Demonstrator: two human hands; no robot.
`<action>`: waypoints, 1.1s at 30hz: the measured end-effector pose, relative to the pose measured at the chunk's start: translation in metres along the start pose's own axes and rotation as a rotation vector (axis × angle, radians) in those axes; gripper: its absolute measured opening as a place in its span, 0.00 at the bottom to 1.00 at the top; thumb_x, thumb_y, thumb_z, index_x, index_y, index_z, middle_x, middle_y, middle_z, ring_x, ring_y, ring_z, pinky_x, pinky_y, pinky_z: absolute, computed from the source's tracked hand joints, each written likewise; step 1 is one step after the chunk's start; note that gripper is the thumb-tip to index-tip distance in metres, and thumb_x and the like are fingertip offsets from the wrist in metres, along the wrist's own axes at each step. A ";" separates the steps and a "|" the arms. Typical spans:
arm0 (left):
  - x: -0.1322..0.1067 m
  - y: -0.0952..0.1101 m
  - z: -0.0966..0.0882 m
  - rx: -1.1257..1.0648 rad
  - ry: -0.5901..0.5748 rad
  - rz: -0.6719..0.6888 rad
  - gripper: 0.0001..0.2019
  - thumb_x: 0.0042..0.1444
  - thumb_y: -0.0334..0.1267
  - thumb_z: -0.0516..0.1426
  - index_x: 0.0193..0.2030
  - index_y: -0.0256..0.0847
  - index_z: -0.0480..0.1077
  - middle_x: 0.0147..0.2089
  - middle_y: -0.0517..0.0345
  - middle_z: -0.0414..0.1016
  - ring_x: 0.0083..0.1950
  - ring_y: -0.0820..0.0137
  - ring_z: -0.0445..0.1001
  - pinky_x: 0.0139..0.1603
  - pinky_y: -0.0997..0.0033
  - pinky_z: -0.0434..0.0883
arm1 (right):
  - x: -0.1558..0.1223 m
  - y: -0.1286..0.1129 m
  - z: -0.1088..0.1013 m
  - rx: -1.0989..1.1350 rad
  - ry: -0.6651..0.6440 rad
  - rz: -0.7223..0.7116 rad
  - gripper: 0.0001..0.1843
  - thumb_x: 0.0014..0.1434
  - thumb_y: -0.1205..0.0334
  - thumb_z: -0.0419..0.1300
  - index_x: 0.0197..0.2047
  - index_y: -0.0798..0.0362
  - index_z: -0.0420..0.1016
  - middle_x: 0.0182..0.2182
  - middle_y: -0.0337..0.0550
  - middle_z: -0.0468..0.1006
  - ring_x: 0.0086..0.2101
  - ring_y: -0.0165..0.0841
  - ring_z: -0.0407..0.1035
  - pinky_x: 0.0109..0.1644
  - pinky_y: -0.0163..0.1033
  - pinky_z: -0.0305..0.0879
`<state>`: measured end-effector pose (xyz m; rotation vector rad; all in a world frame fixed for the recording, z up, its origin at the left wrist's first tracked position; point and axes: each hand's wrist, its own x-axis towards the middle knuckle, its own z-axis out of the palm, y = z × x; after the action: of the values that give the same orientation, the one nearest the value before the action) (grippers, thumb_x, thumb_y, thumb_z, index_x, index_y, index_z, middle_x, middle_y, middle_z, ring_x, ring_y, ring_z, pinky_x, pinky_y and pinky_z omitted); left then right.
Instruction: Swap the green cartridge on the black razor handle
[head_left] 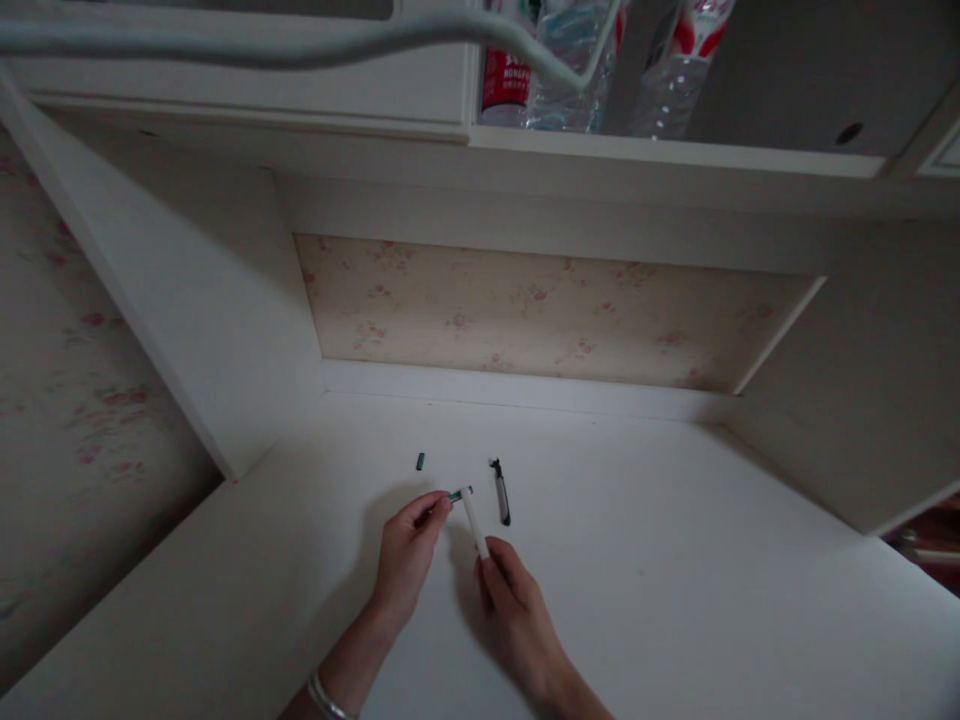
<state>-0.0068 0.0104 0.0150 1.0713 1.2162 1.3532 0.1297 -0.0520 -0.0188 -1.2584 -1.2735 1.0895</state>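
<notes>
Wide free stretch of white desk (pixel 675 560) right of the black-and-grey piece (pixel 502 495), up to the right panel (pixel 862 380). Left also open, from the left hand (pixel 411 550) out to the left panel (pixel 202 270). Centre is tight: left hand and right hand (pixel 517 605) meet at the white handle (pixel 474 525), black-and-grey piece just beyond it, small dark piece (pixel 420 461) beyond the left fingers. Narrow lane between those two pieces. Back blocked by low ledge (pixel 525 387); shelf (pixel 562 200) caps reach above. Pale bar (pixel 300 40) crosses up top, depth hard to judge.
</notes>
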 end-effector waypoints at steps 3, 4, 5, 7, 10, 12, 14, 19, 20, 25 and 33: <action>-0.001 -0.001 0.000 -0.019 -0.030 0.022 0.20 0.47 0.51 0.61 0.38 0.37 0.76 0.24 0.60 0.68 0.23 0.75 0.56 0.24 0.75 0.54 | -0.004 -0.006 0.001 -0.046 0.006 -0.029 0.21 0.63 0.45 0.47 0.42 0.53 0.71 0.27 0.39 0.70 0.27 0.31 0.63 0.30 0.32 0.59; -0.001 -0.001 0.000 -0.027 -0.042 0.029 0.19 0.48 0.51 0.60 0.38 0.37 0.76 0.25 0.61 0.68 0.24 0.76 0.56 0.24 0.75 0.54 | -0.005 -0.008 0.001 -0.066 -0.006 -0.045 0.21 0.63 0.46 0.47 0.41 0.53 0.71 0.28 0.39 0.70 0.28 0.31 0.63 0.32 0.32 0.59; -0.002 -0.002 0.000 -0.034 -0.051 0.034 0.19 0.48 0.51 0.60 0.38 0.37 0.76 0.25 0.62 0.67 0.24 0.76 0.56 0.24 0.76 0.54 | -0.005 -0.011 0.002 -0.087 -0.021 -0.063 0.20 0.64 0.47 0.47 0.40 0.53 0.71 0.28 0.39 0.71 0.29 0.31 0.63 0.33 0.33 0.59; -0.004 -0.001 0.000 -0.043 -0.056 0.041 0.19 0.48 0.51 0.60 0.39 0.37 0.76 0.23 0.63 0.65 0.24 0.76 0.57 0.24 0.76 0.54 | -0.006 -0.015 0.002 -0.125 -0.047 -0.101 0.19 0.65 0.49 0.46 0.40 0.53 0.72 0.29 0.40 0.72 0.31 0.32 0.64 0.35 0.33 0.59; -0.007 0.002 0.000 -0.038 -0.047 0.048 0.19 0.48 0.51 0.61 0.38 0.37 0.76 0.20 0.65 0.63 0.24 0.76 0.57 0.24 0.76 0.55 | -0.005 -0.017 0.003 -0.163 -0.038 -0.146 0.19 0.66 0.51 0.46 0.40 0.53 0.72 0.30 0.41 0.73 0.32 0.32 0.65 0.36 0.33 0.59; -0.009 0.005 0.001 -0.031 -0.049 0.061 0.18 0.48 0.50 0.61 0.38 0.37 0.76 0.22 0.63 0.66 0.24 0.75 0.59 0.25 0.76 0.56 | -0.004 -0.014 0.003 -0.184 -0.016 -0.164 0.18 0.66 0.51 0.46 0.39 0.53 0.72 0.29 0.40 0.73 0.31 0.32 0.65 0.35 0.33 0.59; -0.009 0.007 0.000 -0.024 -0.058 0.070 0.17 0.48 0.49 0.61 0.37 0.37 0.77 0.25 0.60 0.71 0.26 0.74 0.63 0.27 0.76 0.59 | -0.003 -0.011 0.002 -0.203 0.009 -0.176 0.18 0.66 0.51 0.46 0.38 0.53 0.72 0.28 0.40 0.72 0.29 0.32 0.64 0.33 0.33 0.59; -0.008 0.004 -0.003 -0.001 -0.037 0.093 0.14 0.47 0.46 0.62 0.37 0.39 0.77 0.34 0.54 0.77 0.36 0.67 0.71 0.37 0.73 0.66 | -0.003 -0.005 0.002 -0.248 0.026 -0.212 0.16 0.66 0.53 0.46 0.38 0.52 0.71 0.30 0.40 0.72 0.31 0.32 0.65 0.35 0.33 0.60; -0.007 0.003 -0.003 0.000 -0.035 0.101 0.14 0.47 0.45 0.62 0.37 0.39 0.77 0.35 0.54 0.78 0.37 0.66 0.72 0.39 0.72 0.67 | -0.004 -0.005 0.001 -0.257 0.021 -0.223 0.16 0.66 0.53 0.46 0.38 0.52 0.70 0.30 0.40 0.72 0.31 0.32 0.66 0.36 0.33 0.60; -0.006 0.000 -0.005 -0.017 -0.045 0.106 0.12 0.47 0.43 0.62 0.37 0.39 0.77 0.37 0.53 0.79 0.39 0.65 0.73 0.41 0.71 0.68 | -0.004 -0.005 0.000 -0.303 -0.021 -0.260 0.15 0.67 0.55 0.45 0.39 0.51 0.69 0.31 0.41 0.71 0.32 0.32 0.66 0.37 0.33 0.59; -0.007 0.002 -0.004 -0.028 -0.042 0.071 0.14 0.47 0.45 0.62 0.37 0.38 0.77 0.35 0.53 0.78 0.37 0.65 0.73 0.39 0.71 0.68 | -0.003 -0.007 -0.004 -0.301 0.015 -0.254 0.15 0.67 0.55 0.45 0.38 0.51 0.68 0.30 0.40 0.70 0.31 0.31 0.65 0.36 0.33 0.59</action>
<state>-0.0104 0.0027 0.0162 1.1266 1.1345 1.3908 0.1325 -0.0552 -0.0120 -1.2770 -1.5805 0.7241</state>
